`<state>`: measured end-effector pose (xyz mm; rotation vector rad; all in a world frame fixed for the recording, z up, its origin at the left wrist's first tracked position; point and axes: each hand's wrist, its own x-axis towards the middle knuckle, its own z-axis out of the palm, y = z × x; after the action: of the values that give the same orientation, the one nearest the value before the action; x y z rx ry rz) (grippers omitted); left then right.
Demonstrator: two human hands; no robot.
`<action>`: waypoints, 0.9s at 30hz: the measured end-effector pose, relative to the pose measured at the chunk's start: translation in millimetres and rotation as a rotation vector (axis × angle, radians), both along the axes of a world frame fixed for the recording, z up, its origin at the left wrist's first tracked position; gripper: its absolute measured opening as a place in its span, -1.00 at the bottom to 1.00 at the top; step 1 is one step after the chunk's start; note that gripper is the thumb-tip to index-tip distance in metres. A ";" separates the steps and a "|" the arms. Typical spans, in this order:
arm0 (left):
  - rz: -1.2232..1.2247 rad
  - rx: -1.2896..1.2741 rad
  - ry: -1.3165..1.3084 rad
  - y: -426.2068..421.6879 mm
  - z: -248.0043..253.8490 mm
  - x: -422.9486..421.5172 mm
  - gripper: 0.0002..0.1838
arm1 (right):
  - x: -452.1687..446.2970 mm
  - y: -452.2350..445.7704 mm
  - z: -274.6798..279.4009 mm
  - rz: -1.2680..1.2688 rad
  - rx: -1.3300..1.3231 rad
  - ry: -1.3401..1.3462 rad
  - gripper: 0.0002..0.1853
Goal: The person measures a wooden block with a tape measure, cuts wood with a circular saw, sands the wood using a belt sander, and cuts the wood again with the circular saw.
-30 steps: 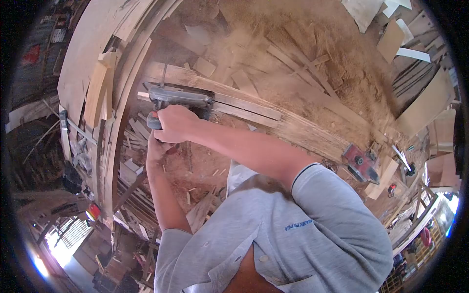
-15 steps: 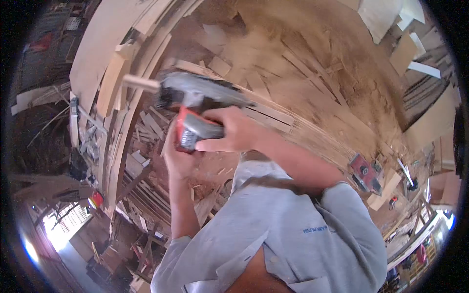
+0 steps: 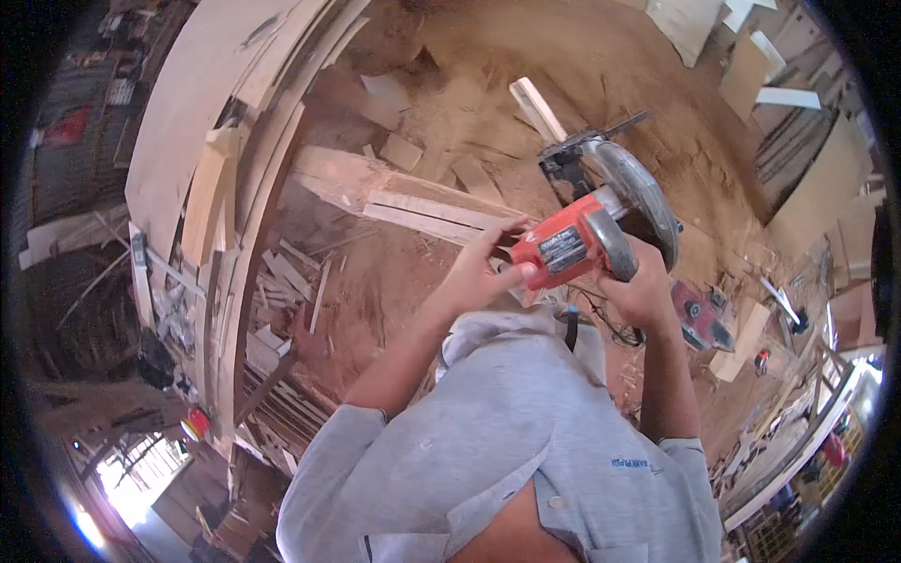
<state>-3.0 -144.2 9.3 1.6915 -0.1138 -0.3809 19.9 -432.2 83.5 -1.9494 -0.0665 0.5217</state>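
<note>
A red circular saw (image 3: 563,246) with a grey metal blade guard is held up in front of my body, above the floor. My left hand (image 3: 483,267) grips the end of its red motor housing. Around the black rear handle, my right hand (image 3: 640,289) is closed. A pale wooden strip (image 3: 537,109) sticks out from the black base of the saw, on the far side. Just behind and left of the saw lies a long wooden beam (image 3: 422,208) with narrow strips on it. The saw's blade edge is mostly hidden by the guard.
Another red power tool (image 3: 699,317) rests on the right. Large sheets and long boards (image 3: 225,188) stand along the left. Sawdust (image 3: 648,84) and offcuts (image 3: 291,274) cover the floor. A dark cable (image 3: 615,324) hangs below the saw.
The saw has swung from the left to the right of my body and turned, so its guard now points right. Both hands have moved with it and still hold it.
</note>
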 end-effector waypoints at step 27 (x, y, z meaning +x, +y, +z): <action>-0.281 0.851 -0.459 42.0 18.2 6.7 -0.27 | -94.2 -18.0 -174.2 0.176 -0.728 -0.681 -0.47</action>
<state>3.7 -102.1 27.5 2.5995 -0.5988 -0.2491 -74.3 -450.3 -90.7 -2.7800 -0.5472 -0.0596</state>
